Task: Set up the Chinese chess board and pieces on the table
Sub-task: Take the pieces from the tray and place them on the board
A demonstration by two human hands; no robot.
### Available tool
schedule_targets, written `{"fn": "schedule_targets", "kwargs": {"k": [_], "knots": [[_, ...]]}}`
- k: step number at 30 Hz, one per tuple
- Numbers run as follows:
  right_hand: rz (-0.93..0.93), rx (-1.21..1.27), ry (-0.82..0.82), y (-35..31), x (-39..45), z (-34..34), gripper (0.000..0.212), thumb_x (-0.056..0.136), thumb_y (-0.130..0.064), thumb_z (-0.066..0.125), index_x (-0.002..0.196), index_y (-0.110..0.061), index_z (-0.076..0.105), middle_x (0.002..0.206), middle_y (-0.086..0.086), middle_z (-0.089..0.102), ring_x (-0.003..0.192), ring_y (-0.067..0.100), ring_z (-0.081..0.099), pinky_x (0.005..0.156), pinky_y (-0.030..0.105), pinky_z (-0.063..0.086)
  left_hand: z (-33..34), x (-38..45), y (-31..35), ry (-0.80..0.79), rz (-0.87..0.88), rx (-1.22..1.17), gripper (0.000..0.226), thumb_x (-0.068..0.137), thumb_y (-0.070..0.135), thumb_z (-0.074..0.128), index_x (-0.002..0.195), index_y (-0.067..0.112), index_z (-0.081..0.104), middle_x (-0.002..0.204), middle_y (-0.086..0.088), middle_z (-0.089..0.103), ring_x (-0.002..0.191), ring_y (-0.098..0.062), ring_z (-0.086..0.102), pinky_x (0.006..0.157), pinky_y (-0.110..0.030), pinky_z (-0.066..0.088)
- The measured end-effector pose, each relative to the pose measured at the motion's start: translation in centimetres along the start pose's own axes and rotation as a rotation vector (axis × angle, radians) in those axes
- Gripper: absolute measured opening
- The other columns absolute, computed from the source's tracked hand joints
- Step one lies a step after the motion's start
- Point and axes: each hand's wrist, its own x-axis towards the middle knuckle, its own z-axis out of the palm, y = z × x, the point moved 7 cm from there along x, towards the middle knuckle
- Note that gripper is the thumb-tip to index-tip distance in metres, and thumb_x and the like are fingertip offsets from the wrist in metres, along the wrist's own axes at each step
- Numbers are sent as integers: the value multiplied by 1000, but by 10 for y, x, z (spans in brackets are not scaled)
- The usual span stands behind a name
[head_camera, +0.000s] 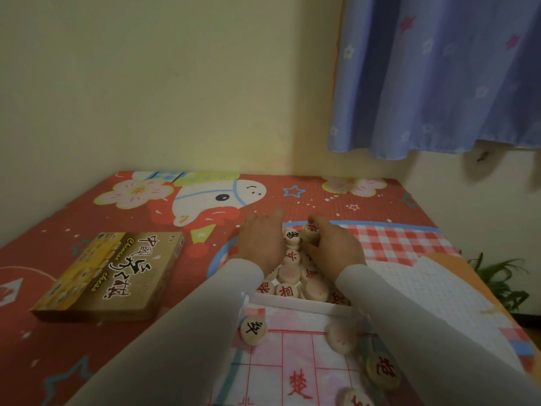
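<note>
A white tray (304, 306) heaped with several round wooden chess pieces (288, 273) sits mid-table. My left hand (260, 241) rests on the pile's left side, fingers spread over the pieces; whether it grips one is hidden. My right hand (333, 247) is on the right side, its fingers closed around a red-marked piece (311, 232) lifted at the top of the pile. The paper board (292, 373) with red lines lies nearest me. On it sit a black-marked piece (253, 330), a blank-faced piece (341, 336) and a red-marked piece (383, 371).
The brown chess box lid (111, 273) lies to the left on the red patterned tablecloth (58, 347). Walls close off the far side, a blue curtain (439, 74) hangs at the right, and a green plant (500, 276) stands past the table's right edge.
</note>
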Motion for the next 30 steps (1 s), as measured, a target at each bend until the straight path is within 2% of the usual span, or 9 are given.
{"fn": "schedule_targets", "kwargs": {"k": [4, 10, 13, 15, 19, 23, 27, 28, 30], "knots": [[1, 75, -10, 4, -1, -1, 46, 89, -26, 59, 133, -28, 43, 108, 4, 67, 97, 22, 62, 82, 38, 53, 2, -4, -1, -75, 6, -37, 34, 81, 10, 57, 94, 24, 29, 81, -2, 50, 90, -27, 45, 72, -33, 32], [-10, 185, 2, 5, -15, -18, 37, 89, -30, 61, 123, -30, 48, 97, 0, 67, 85, 17, 62, 75, 34, 55, -16, -9, 2, -69, -13, -153, 23, 84, 13, 54, 99, 20, 37, 86, -3, 58, 86, -26, 54, 66, -32, 35], [-16, 247, 9, 0, -28, -36, 37, 87, -30, 64, 121, -30, 50, 98, -3, 66, 84, 14, 62, 72, 28, 53, -34, -22, -3, -119, -298, -762, 27, 85, 12, 58, 104, 17, 39, 90, -5, 59, 72, -22, 63, 57, -29, 52], [-36, 288, 14, -8, -37, -46, 35, 86, -30, 66, 118, -31, 50, 98, -4, 66, 83, 11, 64, 69, 26, 54, -34, -40, -4, -185, -624, -1320, 33, 87, 5, 61, 112, 12, 41, 103, -14, 55, 81, -28, 66, 74, -36, 60], [-108, 378, 23, -37, -69, -72, 31, 84, -30, 68, 111, -31, 51, 93, -9, 65, 82, 6, 65, 65, 18, 50, -41, -77, 5, -147, -935, -2056, 10, 88, 4, 57, 92, 1, 48, 100, -18, 44, 82, -29, 54, 68, -35, 60], [-186, 348, -9, -68, -105, -91, 34, 82, -28, 70, 111, -28, 53, 87, -6, 67, 79, 10, 66, 69, 27, 54, -40, -113, 7, -188, -1055, -2045, 15, 94, 15, 52, 86, 3, 50, 79, -12, 48, 62, -19, 47, 41, -20, 49], [-235, 345, -59, -90, -141, -97, 35, 80, -25, 69, 111, -31, 53, 89, -7, 66, 81, 11, 65, 73, 29, 53, -50, -148, 26, -279, -1024, -1842, 26, 96, 10, 42, 72, 9, 51, 46, -3, 50, 34, -12, 44, 40, -17, 41], [-260, 329, -79, -97, -148, -97, 35, 80, -25, 67, 111, -31, 53, 90, -8, 66, 81, 11, 64, 74, 30, 53, -53, -157, 33, -329, -1007, -1805, 21, 94, 14, 45, 80, 8, 60, 52, -5, 60, 42, -14, 55, 49, -22, 47], [-315, 256, -115, -110, -161, -93, 34, 82, -27, 64, 114, -29, 54, 97, -5, 66, 85, 13, 61, 77, 32, 52, -59, -173, 46, -419, -988, -1774, 25, 88, 27, 55, 100, 12, 71, 86, -7, 74, 81, -21, 69, 71, -32, 55]]}}
